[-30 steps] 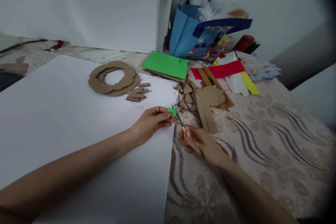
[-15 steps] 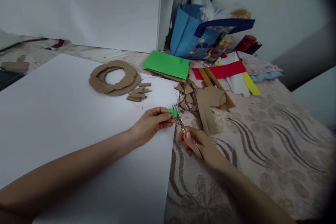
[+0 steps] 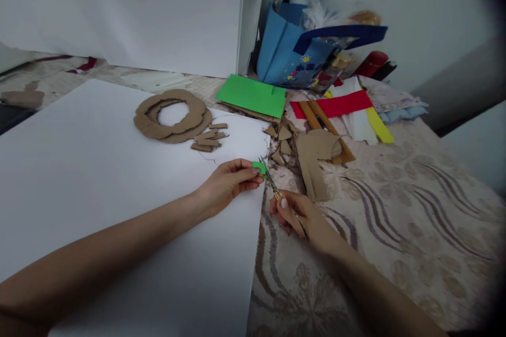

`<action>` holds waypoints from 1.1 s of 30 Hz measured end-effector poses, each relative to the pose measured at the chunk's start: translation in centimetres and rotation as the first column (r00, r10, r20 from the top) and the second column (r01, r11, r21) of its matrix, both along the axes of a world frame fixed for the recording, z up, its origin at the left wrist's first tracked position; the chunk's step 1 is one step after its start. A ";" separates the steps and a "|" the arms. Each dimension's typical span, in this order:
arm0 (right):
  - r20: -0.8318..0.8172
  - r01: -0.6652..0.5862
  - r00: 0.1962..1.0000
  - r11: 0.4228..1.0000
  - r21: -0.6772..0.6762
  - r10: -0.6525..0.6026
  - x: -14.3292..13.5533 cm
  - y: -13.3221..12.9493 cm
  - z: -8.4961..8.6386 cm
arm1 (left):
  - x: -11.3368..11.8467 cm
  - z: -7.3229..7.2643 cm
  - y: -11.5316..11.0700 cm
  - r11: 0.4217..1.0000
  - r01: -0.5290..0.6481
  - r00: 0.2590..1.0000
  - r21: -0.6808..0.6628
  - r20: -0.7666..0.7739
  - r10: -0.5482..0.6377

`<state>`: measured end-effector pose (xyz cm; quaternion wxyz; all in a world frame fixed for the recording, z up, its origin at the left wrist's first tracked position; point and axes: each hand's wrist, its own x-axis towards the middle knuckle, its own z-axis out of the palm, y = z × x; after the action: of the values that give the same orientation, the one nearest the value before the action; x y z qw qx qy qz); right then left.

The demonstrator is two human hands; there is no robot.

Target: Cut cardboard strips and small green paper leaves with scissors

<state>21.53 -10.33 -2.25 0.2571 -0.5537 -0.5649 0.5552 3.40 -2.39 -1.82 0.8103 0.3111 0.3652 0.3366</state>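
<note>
Between thumb and fingers, my left hand (image 3: pixel 231 181) pinches a small piece of green paper (image 3: pixel 259 167) above the right edge of a large white sheet (image 3: pixel 118 184). My right hand (image 3: pixel 294 213) grips a pair of scissors (image 3: pixel 271 179) with gold-coloured parts near the handles. The blades point up and away from me and lie at the right edge of the green piece. Beyond my hands, two scalloped cardboard rings (image 3: pixel 174 110) overlap on the sheet, beside several short cardboard strips (image 3: pixel 207 137).
Cardboard scraps (image 3: pixel 282 139) and a bent cardboard piece (image 3: pixel 312 163) lie on the patterned cloth (image 3: pixel 379 237). Behind are a green sheet (image 3: pixel 253 95) on cardboard, red (image 3: pixel 343 105) and yellow strips, and a blue bag (image 3: pixel 284 47). A white panel (image 3: pixel 158 10) stands at the back.
Almost nothing differs. Both hands hold nearly the same place, with the scissors still at the green piece's edge; the view has shifted very slightly.
</note>
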 end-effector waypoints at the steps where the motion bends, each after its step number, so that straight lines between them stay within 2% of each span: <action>1: 0.016 -0.010 1.000 1.000 -0.001 0.010 0.1 0.1 0.1 | 0.0 0.0 0.1 1.000 -0.006 1.000 0.012 -0.002 0.006; 9: 0.128 -0.073 0.989 0.997 0.014 0.070 0.6 0.5 0.6 | -0.3 0.2 0.6 0.990 -0.015 0.997 0.141 -0.075 0.026; 16: 0.096 -0.099 0.990 0.995 -0.034 0.102 1.2 0.6 0.6 | -0.6 -0.2 1.2 0.978 0.123 0.987 0.168 -0.119 -0.104; 23: 0.051 -0.073 0.996 0.995 -0.070 0.076 1.1 0.4 0.5 | -0.5 -0.2 1.1 0.981 0.107 0.990 0.163 -0.110 -0.090; 33: 0.077 -0.077 0.994 0.996 -0.055 0.081 0.9 0.6 0.6 | -0.5 -0.2 1.1 0.981 0.079 0.992 0.180 -0.112 -0.059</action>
<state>22.38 -9.76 -1.67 0.1980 -0.5588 -0.5816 0.5571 2.91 -1.33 -2.00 0.7688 0.4145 0.3639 0.3237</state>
